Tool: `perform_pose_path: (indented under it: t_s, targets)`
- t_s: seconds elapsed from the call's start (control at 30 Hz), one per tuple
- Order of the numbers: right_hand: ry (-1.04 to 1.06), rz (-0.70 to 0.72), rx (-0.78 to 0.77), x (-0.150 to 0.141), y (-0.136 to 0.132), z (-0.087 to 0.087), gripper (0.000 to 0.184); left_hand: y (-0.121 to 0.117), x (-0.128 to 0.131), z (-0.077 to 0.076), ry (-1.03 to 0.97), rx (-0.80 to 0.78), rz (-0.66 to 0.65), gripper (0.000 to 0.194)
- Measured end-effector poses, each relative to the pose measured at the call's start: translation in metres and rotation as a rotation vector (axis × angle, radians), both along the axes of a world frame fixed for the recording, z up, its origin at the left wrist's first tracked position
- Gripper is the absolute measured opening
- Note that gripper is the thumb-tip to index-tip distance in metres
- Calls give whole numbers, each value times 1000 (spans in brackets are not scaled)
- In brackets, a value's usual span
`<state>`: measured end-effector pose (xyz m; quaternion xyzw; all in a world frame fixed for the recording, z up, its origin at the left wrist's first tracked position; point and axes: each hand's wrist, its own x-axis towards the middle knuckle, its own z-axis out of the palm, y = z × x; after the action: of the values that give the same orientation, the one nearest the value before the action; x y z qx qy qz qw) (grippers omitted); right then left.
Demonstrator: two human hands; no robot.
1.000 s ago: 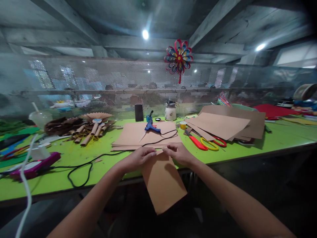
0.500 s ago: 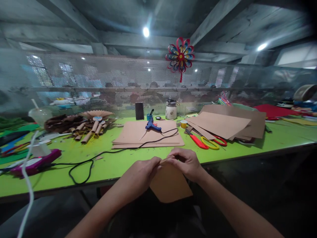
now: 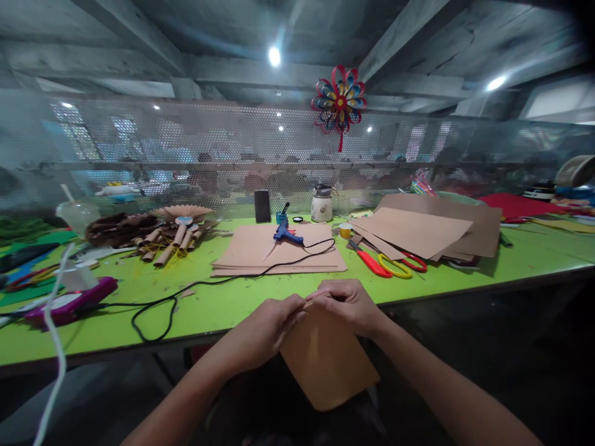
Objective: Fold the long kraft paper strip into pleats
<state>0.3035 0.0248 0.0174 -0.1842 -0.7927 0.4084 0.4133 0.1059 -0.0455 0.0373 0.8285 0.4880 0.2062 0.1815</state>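
A: Quick one, hands?
B: Both grasping. Left hand [image 3: 267, 328] and right hand [image 3: 351, 306] pinch the top edge of one brown sheet [image 3: 328, 365], fingertips close together.
A: Sheet's where?
B: Held up just off the worktop's [image 3: 218, 306] near edge, hanging at a slant.
A: How far along?
B: Top edge looks turned over in a narrow strip, my read; fingers hide most of it. Below that, the sheet is unrolled, only slightly bowed. Glue gun [image 3: 287, 235] is out of hand, lying on the stack [image 3: 237, 251]. Can't tell if there's glue on the sheet.
A: Counts?
B: One sheet held, one glue gun, one stack; its layers are too tight to count. One phone [image 3: 262, 206], one bottle [image 3: 321, 207], one yellow spool [image 3: 344, 231], one cup [image 3: 77, 214] with a straw. One flower [image 3: 341, 103] hung up by the mesh.
A: Right side?
B: Loose sheets [image 3: 423, 229], several, overlapping, no exact count. By them, one yellow handle [image 3: 382, 260] and two red ones.
A: Left?
B: Paper tubes [image 3: 165, 255] in a pile, several, partly hidden.
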Motion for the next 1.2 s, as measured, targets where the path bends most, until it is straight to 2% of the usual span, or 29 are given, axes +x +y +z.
perform_pose_path:
  t_s: [0.17, 0.33, 0.4, 0.63, 0.73, 0.93, 1.07, 1.2]
  targets:
    - [1, -101, -13, -2, -5, -2, 31, 0, 6, -4, -26, -27, 37, 33]
    - [33, -164, -147, -2, -6, -3, 36, -4, 5, -16, -67, 12, 200, 30]
    - [35, -164, -185, -2, -7, -3, 35, -7, 4, -19, -140, -30, 230, 32]
    - [28, -151, -232, -1, -9, -5, 37, -11, 2, -18, -385, -251, 156, 34]
    - [39, -160, -262, -2, -9, -5, 37, -10, 4, -20, -400, -248, 166, 34]
    - [98, -192, -373, -9, -10, -11, 40, -7, 6, -28, -378, -146, 215, 32]
    - [143, -207, -377, -12, -9, -18, 40, -2, 4, -28, -460, -227, 179, 33]
    - [51, -128, -325, -7, -4, -11, 36, 3, -4, -19, -516, -276, 134, 34]
